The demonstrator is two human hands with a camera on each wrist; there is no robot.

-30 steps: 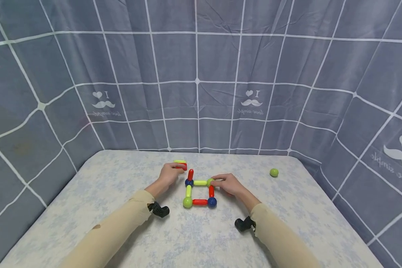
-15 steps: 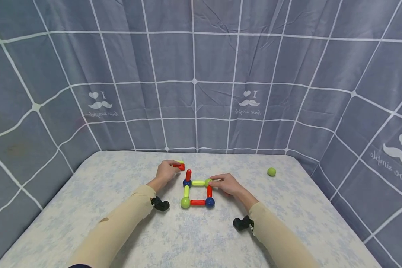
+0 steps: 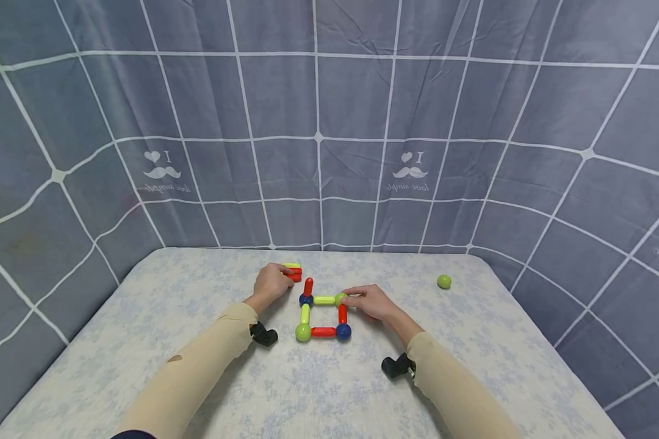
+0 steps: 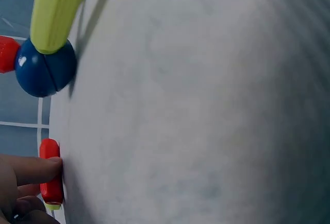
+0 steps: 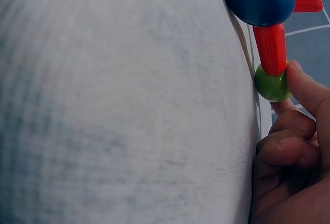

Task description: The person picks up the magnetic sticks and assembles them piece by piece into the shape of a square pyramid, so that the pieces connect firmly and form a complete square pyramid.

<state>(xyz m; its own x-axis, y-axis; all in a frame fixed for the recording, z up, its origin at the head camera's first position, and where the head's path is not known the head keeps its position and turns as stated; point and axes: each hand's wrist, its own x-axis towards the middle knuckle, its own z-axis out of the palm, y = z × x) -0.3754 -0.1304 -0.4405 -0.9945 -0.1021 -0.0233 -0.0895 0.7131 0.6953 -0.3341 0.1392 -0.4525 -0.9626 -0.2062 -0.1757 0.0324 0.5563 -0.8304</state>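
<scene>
A square frame of magnetic sticks and balls lies on the table, with two yellow-green sticks, two red sticks, blue balls [image 3: 343, 331] and green balls [image 3: 303, 332]. One upright red stick [image 3: 309, 286] stands on its far-left blue ball [image 4: 46, 68]. My right hand [image 3: 372, 302] pinches the far-right green ball [image 5: 272, 85] between thumb and finger, below a red stick [image 5: 271, 49] in the right wrist view. Beyond the frame's left side, my left hand [image 3: 271, 283] holds a loose red stick [image 4: 51, 171], its thumb along it, right beside another red stick [image 3: 296, 271].
A yellow-green stick [image 3: 291, 265] lies behind the loose red ones. A lone green ball [image 3: 444, 281] rests at the far right of the table [image 3: 329, 390]. A grey checked curtain [image 3: 351, 171] surrounds the back and sides.
Near the loose sticks, my left hand has shifted slightly, and a second red stick now shows at its fingertips, nearer me than the other. My right hand stays on the green ball.
</scene>
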